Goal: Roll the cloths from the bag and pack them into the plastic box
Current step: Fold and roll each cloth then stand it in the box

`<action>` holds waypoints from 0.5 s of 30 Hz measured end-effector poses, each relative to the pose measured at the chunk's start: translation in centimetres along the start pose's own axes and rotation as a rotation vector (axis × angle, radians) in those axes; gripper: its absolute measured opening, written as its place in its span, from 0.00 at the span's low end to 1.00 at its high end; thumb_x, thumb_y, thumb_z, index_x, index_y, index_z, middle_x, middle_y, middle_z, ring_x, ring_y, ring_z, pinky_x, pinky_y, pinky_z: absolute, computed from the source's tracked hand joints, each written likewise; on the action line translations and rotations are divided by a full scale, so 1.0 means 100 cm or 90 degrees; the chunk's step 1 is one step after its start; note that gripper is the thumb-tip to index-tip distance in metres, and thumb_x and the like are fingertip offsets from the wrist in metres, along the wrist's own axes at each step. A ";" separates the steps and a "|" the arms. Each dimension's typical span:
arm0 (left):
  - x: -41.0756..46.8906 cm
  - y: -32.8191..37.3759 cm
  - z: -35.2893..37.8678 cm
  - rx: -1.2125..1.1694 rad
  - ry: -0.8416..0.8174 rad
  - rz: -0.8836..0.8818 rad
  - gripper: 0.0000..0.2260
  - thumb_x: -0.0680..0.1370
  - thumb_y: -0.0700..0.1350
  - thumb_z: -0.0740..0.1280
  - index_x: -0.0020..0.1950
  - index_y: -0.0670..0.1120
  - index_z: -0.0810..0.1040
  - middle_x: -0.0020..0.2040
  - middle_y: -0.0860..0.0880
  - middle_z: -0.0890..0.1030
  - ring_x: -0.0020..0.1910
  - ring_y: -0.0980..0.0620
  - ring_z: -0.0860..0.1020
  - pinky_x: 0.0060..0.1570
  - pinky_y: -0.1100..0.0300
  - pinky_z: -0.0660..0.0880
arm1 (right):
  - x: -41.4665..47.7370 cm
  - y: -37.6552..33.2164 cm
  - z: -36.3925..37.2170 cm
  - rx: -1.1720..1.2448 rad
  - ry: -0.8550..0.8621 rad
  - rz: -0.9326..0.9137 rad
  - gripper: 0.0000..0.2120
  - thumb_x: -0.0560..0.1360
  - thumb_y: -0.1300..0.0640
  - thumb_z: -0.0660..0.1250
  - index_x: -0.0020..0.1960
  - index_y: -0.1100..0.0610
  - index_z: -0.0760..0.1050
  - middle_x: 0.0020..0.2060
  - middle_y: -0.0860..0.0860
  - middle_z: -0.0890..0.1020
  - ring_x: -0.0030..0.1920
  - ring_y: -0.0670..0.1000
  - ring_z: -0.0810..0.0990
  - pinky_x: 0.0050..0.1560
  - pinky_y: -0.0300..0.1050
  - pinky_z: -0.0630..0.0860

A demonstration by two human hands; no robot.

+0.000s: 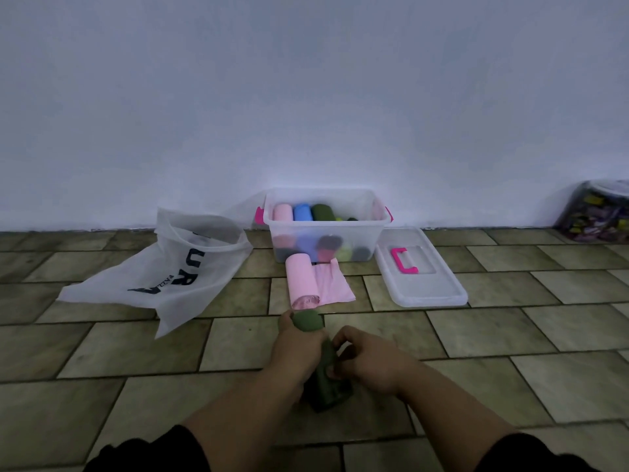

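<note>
A dark green cloth (328, 386) lies rolled on the tiled floor between my hands. My left hand (296, 345) grips the roll's far end, whose round green tip shows past my fingers. My right hand (369, 359) pinches the roll from the right side. Ahead, a pink cloth (308, 282) lies partly rolled, its loose flap spread to the right. The clear plastic box (326, 226) with pink latches stands at the wall and holds several rolled cloths in pink, blue, green and dark colours. A white bag (163, 270) with dark lettering lies to the left, mouth open.
The box's clear lid (422, 267) with a pink handle lies flat on the floor right of the box. A container of colourful items (599, 212) stands at the far right by the wall. A plain pale wall rises behind everything.
</note>
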State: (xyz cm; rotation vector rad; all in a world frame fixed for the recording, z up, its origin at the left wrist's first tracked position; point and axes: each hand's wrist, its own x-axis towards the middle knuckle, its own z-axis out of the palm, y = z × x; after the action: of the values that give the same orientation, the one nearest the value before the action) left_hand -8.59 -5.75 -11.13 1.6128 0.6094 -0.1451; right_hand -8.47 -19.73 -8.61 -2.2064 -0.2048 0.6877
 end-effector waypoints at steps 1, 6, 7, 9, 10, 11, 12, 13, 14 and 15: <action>0.000 -0.002 -0.002 -0.011 0.005 0.014 0.31 0.73 0.43 0.69 0.72 0.55 0.59 0.49 0.48 0.75 0.47 0.46 0.77 0.50 0.49 0.78 | -0.002 0.000 0.002 0.017 0.002 -0.008 0.15 0.69 0.53 0.74 0.52 0.52 0.73 0.46 0.52 0.83 0.41 0.46 0.79 0.41 0.39 0.74; -0.001 0.006 -0.004 -0.139 0.000 0.041 0.32 0.71 0.42 0.71 0.71 0.57 0.62 0.53 0.49 0.76 0.48 0.45 0.78 0.50 0.45 0.79 | 0.001 -0.001 0.000 0.293 0.018 -0.003 0.14 0.71 0.60 0.71 0.54 0.55 0.73 0.50 0.57 0.82 0.49 0.56 0.81 0.50 0.53 0.77; 0.000 0.011 -0.002 -0.131 0.006 0.061 0.32 0.71 0.42 0.71 0.71 0.56 0.62 0.55 0.48 0.76 0.49 0.45 0.78 0.50 0.46 0.78 | 0.002 -0.004 -0.004 0.344 -0.002 0.001 0.14 0.72 0.63 0.70 0.55 0.56 0.72 0.50 0.59 0.83 0.49 0.59 0.82 0.48 0.53 0.79; 0.005 0.029 0.001 -0.052 0.016 0.122 0.33 0.71 0.43 0.70 0.73 0.55 0.60 0.60 0.47 0.75 0.52 0.45 0.77 0.52 0.47 0.77 | 0.006 -0.009 -0.016 0.403 -0.024 -0.002 0.14 0.72 0.66 0.68 0.56 0.57 0.72 0.50 0.61 0.83 0.50 0.62 0.82 0.48 0.55 0.80; 0.011 0.040 0.002 0.005 0.013 0.158 0.32 0.73 0.44 0.69 0.73 0.55 0.59 0.62 0.47 0.73 0.54 0.46 0.75 0.54 0.48 0.76 | 0.009 -0.012 -0.026 0.418 -0.026 -0.006 0.14 0.73 0.67 0.68 0.57 0.58 0.72 0.50 0.62 0.83 0.51 0.63 0.82 0.48 0.55 0.80; 0.018 0.053 0.002 0.061 0.009 0.201 0.31 0.74 0.47 0.67 0.74 0.54 0.58 0.65 0.47 0.72 0.56 0.46 0.74 0.56 0.49 0.75 | 0.012 -0.016 -0.036 0.432 -0.025 -0.011 0.13 0.73 0.67 0.67 0.57 0.59 0.73 0.49 0.61 0.83 0.49 0.62 0.83 0.45 0.54 0.81; 0.026 0.065 0.001 0.110 0.007 0.251 0.29 0.76 0.49 0.65 0.74 0.53 0.58 0.68 0.47 0.70 0.60 0.46 0.73 0.59 0.50 0.73 | 0.016 -0.020 -0.048 0.449 -0.019 -0.018 0.12 0.73 0.67 0.67 0.55 0.60 0.73 0.46 0.60 0.83 0.45 0.59 0.83 0.40 0.51 0.81; 0.035 0.078 0.000 0.155 0.012 0.301 0.27 0.77 0.52 0.63 0.75 0.51 0.58 0.71 0.47 0.67 0.65 0.46 0.70 0.64 0.50 0.69 | 0.020 -0.025 -0.060 0.469 -0.010 -0.026 0.09 0.73 0.68 0.66 0.52 0.60 0.74 0.42 0.58 0.84 0.41 0.56 0.84 0.35 0.48 0.80; 0.044 0.089 -0.002 0.198 0.026 0.348 0.27 0.79 0.54 0.61 0.75 0.50 0.58 0.74 0.47 0.64 0.69 0.47 0.66 0.68 0.51 0.64 | 0.026 -0.030 -0.073 0.493 0.004 -0.033 0.08 0.73 0.68 0.65 0.50 0.59 0.75 0.40 0.57 0.84 0.38 0.54 0.84 0.32 0.46 0.79; 0.054 0.099 -0.005 0.246 0.047 0.384 0.27 0.80 0.56 0.59 0.76 0.49 0.58 0.76 0.47 0.61 0.73 0.47 0.61 0.71 0.53 0.59 | 0.032 -0.036 -0.088 0.514 0.019 -0.039 0.07 0.73 0.68 0.64 0.48 0.59 0.76 0.38 0.56 0.84 0.36 0.53 0.84 0.31 0.45 0.80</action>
State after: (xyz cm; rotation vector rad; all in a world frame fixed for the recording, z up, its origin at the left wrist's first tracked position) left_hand 0.45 -3.82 -4.68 2.1166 0.1292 0.2602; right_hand -0.79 -21.90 -2.61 -1.4295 0.0272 0.5690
